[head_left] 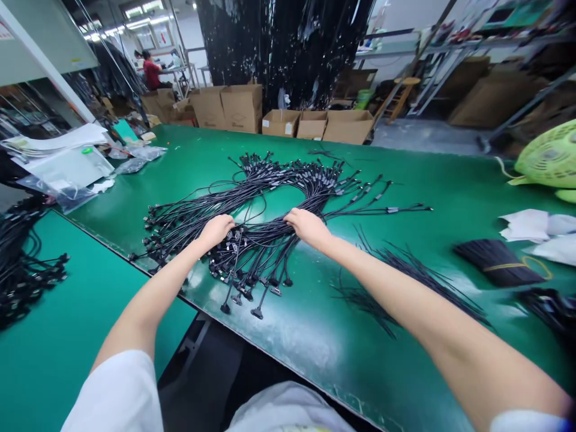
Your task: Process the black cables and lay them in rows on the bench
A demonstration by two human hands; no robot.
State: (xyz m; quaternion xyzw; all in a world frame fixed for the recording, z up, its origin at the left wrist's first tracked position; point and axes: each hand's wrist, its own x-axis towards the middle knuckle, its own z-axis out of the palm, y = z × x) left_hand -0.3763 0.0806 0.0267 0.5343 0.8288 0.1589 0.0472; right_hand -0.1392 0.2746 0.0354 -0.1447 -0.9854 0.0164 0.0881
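A big heap of black cables [270, 204] with connector ends lies spread in a loop on the green table [315, 336]. My left hand [216, 230] is closed on a bunch of these cables near the heap's front. My right hand [307, 225] grips the same bunch a little to the right, fingers curled into the strands. Several connector ends [252, 294] hang toward the table's front edge below my hands.
Loose black cable ties [405, 282] and a bound bundle [497, 261] lie at the right, with white papers [535, 227] and a green fan [549, 157]. More cables [22, 264] sit at the left table. Cardboard boxes [279, 117] line the far edge. A person in red [151, 71] sits far back.
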